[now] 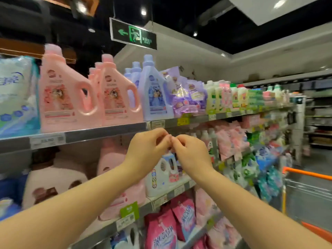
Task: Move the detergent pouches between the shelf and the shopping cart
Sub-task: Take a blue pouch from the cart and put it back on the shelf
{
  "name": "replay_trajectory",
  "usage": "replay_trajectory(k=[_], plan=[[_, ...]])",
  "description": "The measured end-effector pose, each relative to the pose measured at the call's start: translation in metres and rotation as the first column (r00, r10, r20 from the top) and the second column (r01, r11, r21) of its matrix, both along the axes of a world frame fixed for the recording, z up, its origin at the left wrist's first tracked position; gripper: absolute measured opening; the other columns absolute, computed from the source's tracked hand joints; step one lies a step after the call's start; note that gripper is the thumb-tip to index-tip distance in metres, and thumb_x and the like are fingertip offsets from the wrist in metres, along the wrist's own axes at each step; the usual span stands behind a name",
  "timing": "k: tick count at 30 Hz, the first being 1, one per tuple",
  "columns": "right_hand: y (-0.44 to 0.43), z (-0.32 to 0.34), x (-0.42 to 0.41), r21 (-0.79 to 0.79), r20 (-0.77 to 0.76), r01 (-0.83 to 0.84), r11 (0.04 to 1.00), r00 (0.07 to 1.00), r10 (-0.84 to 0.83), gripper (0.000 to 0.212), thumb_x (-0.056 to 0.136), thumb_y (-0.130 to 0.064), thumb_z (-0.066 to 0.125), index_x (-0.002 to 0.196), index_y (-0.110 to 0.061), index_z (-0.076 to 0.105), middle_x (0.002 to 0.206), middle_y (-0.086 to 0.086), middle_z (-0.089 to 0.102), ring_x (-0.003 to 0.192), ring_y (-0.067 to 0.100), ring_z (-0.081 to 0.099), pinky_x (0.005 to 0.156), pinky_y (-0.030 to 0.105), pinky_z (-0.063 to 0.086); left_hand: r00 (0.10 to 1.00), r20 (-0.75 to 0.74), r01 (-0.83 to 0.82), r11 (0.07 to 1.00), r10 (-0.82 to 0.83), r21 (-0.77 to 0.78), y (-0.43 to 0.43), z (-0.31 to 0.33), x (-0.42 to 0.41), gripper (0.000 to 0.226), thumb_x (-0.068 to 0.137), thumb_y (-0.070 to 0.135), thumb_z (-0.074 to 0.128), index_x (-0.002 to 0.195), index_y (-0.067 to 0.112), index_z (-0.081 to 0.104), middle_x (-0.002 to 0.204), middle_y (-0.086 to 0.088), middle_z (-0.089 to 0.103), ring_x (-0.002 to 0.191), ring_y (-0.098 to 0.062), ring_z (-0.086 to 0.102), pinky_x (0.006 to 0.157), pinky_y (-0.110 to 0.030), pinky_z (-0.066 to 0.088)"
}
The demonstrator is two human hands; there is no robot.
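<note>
Mid-frame I see my left hand (145,148) and right hand (192,152) curled, fingertips touching, holding nothing, below the purple pouches (187,95).

The ceiling (179,8) around the exit sign (133,33) is dark, broken by small round spotlights (143,12) just above and to either side of it, and by a pale lit panel (280,4) far to its right. The sign glows green and reads fairly sharp. Below it the shelves (107,131) are bright and evenly lit, with soft shadow under each board. Glossy highlights sit on the pink bottles (66,90) below-left of the sign. Far to its lower right the picture smears — the cart (309,187) and the goods beside it are streaked with motion blur. Wide-angle bending curves the shelf lines, most strongly far from the sign.
</note>
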State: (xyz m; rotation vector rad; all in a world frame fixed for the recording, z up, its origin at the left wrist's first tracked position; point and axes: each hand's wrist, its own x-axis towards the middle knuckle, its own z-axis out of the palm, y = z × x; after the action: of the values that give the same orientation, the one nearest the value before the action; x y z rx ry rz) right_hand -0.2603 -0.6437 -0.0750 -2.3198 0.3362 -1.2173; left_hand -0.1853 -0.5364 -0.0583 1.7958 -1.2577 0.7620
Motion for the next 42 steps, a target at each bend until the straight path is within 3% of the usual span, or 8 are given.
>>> replay_trajectory(k=[7, 11, 15, 17, 24, 30, 37, 42], plan=[[-0.156, -0.067, -0.146, 0.079, -0.099, 0.375, 0.924, 0.925, -0.367, 0.040, 0.096, -0.033, 0.040, 0.058, -0.023, 0.046, 0.072, 0.003, 0.060, 0.076, 0.025, 0.055, 0.071, 0.036, 0.035, 0.936, -0.122, 0.338, 0.939, -0.329, 0.059, -0.194, -0.074, -0.109, 0.017, 0.089, 0.024, 0.058, 0.076, 0.015, 0.064, 0.060, 0.005, 0.058, 0.061, -0.016, 0.055, 0.062, -0.031, 0.038], [-0.236, -0.122, -0.208, 0.135, -0.195, 0.564, 0.815, 0.821, -0.536, 0.036, 0.095, -0.033, 0.043, 0.071, -0.014, 0.062, 0.086, 0.009, 0.068, 0.087, 0.030, 0.059, 0.075, 0.038, 0.045, 0.855, -0.213, 0.509, 0.844, -0.473, 0.170, -0.298, -0.137, -0.158, 0.038, 0.083, 0.042, 0.044, 0.074, 0.011, 0.063, 0.066, -0.004, 0.064, 0.067, -0.023, 0.059, 0.063, -0.033, 0.038], [-0.320, -0.188, -0.248, 0.176, -0.350, 0.707, 0.685, 0.695, -0.627, 0.040, 0.094, -0.034, 0.044, 0.062, -0.012, 0.055, 0.077, 0.009, 0.064, 0.085, 0.032, 0.057, 0.072, 0.038, 0.042, 0.787, -0.338, 0.604, 0.756, -0.517, 0.251, -0.403, -0.206, -0.193, 0.026, 0.090, 0.026, 0.053, 0.075, 0.008, 0.064, 0.073, -0.010, 0.066, 0.072, -0.024, 0.059, 0.063, -0.030, 0.034], [-0.364, -0.222, -0.262, 0.214, -0.424, 0.756, 0.618, 0.642, -0.639, 0.045, 0.094, -0.033, 0.044, 0.054, -0.014, 0.044, 0.063, 0.003, 0.054, 0.077, 0.030, 0.052, 0.069, 0.037, 0.040, 0.744, -0.417, 0.649, 0.715, -0.523, 0.262, -0.456, -0.242, -0.204, 0.023, 0.088, 0.028, 0.052, 0.078, 0.011, 0.064, 0.071, -0.008, 0.066, 0.069, -0.022, 0.058, 0.067, -0.033, 0.039], [-0.481, -0.342, -0.297, 0.393, -0.580, 0.834, 0.388, 0.552, -0.598, 0.033, 0.095, -0.029, 0.045, 0.066, -0.017, 0.054, 0.082, 0.007, 0.063, 0.091, 0.031, 0.056, 0.065, 0.033, 0.030, 0.694, -0.610, 0.678, 0.633, -0.382, 0.374, -0.602, -0.359, -0.220, 0.017, 0.088, 0.023, 0.056, 0.102, 0.016, 0.061, 0.081, -0.007, 0.066, 0.077, -0.024, 0.059, 0.070, -0.030, 0.043], [-0.529, -0.438, -0.329, 0.539, -0.675, 0.830, 0.144, 0.528, -0.515, 0.036, 0.095, -0.040, 0.046, 0.119, -0.015, 0.056, 0.112, 0.007, 0.064, 0.103, 0.026, 0.057, 0.073, 0.028, 0.034, 0.698, -0.685, 0.679, 0.493, -0.207, 0.543, -0.653, -0.450, -0.227, 0.036, 0.089, 0.025, 0.054, 0.123, 0.017, 0.045, 0.096, -0.001, 0.064, 0.088, -0.024, 0.060, 0.075, -0.032, 0.041], [-0.621, -0.505, -0.344, 0.404, -0.767, 0.895, 0.187, 0.443, -0.464, 0.028, 0.089, -0.022, 0.051, 0.113, -0.006, 0.052, 0.113, 0.017, 0.059, 0.104, 0.037, 0.056, 0.080, 0.037, 0.042, 0.702, -0.696, 0.704, 0.301, -0.150, 0.644, -0.724, -0.556, -0.226, 0.065, 0.084, 0.034, 0.061, 0.140, 0.016, 0.032, 0.132, -0.012, 0.050, 0.118, -0.031, 0.050, 0.096, -0.040, 0.042], [-0.687, -0.561, -0.339, 0.136, -0.819, 0.892, 0.431, 0.346, -0.458, 0.057, 0.085, -0.014, 0.051, 0.140, -0.009, 0.035, 0.141, 0.015, 0.039, 0.129, 0.035, 0.037, 0.106, 0.043, 0.030, 0.717, -0.638, 0.694, 0.379, -0.280, 0.613, -0.807, -0.594, -0.246, 0.071, 0.086, 0.022, 0.060, 0.146, 0.018, 0.023, 0.137, -0.016, 0.040, 0.127, -0.028, 0.038, 0.103, -0.032, 0.028]])
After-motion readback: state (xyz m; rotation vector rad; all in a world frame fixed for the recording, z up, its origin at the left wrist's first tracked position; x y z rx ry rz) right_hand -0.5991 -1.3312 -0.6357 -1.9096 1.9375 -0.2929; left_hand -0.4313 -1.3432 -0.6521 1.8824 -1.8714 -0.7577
